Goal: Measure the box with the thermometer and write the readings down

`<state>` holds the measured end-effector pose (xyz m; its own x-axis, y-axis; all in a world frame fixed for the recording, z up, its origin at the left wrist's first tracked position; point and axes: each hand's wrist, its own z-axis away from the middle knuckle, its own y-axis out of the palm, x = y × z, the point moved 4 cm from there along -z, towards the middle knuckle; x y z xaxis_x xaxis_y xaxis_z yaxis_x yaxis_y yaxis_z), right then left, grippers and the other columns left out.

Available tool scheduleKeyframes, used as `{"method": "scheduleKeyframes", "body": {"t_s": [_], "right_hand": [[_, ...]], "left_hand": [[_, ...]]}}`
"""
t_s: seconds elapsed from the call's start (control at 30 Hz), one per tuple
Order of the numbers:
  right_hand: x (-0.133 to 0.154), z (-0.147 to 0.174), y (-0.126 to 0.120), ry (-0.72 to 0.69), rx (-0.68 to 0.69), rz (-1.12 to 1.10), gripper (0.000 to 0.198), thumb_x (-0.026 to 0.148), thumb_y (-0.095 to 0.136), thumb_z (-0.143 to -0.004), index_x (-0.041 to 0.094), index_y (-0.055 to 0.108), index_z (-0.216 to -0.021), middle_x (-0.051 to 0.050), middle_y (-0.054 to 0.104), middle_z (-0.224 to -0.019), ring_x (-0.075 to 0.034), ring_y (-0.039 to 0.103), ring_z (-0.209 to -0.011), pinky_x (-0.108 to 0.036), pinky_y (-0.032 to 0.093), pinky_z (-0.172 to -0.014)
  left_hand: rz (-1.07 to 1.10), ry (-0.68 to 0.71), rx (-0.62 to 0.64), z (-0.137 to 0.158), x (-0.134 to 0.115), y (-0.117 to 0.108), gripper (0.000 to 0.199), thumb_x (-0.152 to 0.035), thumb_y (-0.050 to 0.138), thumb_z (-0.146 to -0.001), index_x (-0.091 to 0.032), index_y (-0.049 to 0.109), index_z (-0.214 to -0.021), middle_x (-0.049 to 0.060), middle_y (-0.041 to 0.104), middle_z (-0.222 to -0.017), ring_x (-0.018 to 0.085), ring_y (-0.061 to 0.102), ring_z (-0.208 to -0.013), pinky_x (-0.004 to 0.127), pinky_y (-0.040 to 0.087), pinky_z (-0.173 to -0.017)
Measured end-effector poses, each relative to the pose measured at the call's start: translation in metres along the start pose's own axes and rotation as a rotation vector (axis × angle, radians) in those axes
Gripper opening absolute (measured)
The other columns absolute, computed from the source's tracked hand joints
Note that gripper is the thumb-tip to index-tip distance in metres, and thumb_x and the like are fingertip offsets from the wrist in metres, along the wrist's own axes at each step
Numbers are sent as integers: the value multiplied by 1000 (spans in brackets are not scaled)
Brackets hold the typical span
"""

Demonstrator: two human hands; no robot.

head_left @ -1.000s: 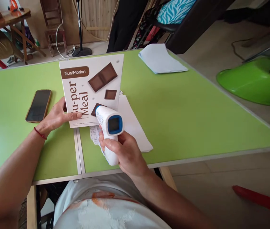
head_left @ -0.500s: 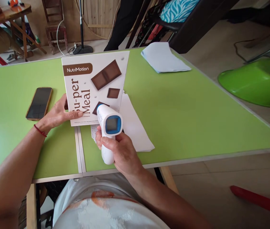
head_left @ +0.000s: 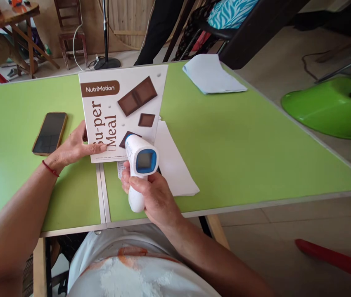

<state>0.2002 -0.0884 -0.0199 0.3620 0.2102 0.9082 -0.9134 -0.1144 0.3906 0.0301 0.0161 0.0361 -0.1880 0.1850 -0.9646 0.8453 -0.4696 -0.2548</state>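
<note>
Green table (head_left: 256, 140), right hand (head_left: 160, 199) (curled) gripping thermometer (head_left: 142, 161)

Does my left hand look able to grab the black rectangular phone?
Probably not while your left hand holds the white rectangular package with brown print, though the black phone lies uncovered nearby.

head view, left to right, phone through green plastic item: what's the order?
phone, left hand, white gun-shaped device, far paper stack, green plastic item. NutriMotion box left out: overlaps hand and device.
</note>
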Motion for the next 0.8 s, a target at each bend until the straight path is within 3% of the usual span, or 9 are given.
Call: {"method": "scheduleKeyframes", "body": {"t_s": [0.8], "right_hand": [[-3,-1,-1,-11,-3,26,21,41,67,-78,24,58,-86,3,50,-70,-13,42,-63,-29,38,-59]], "left_hand": [[6,-36,-29,0,4,-3,72,-40,85,-64,-18,52,-124,13,61,-128,38,55,-121,46,53,-93]]}}
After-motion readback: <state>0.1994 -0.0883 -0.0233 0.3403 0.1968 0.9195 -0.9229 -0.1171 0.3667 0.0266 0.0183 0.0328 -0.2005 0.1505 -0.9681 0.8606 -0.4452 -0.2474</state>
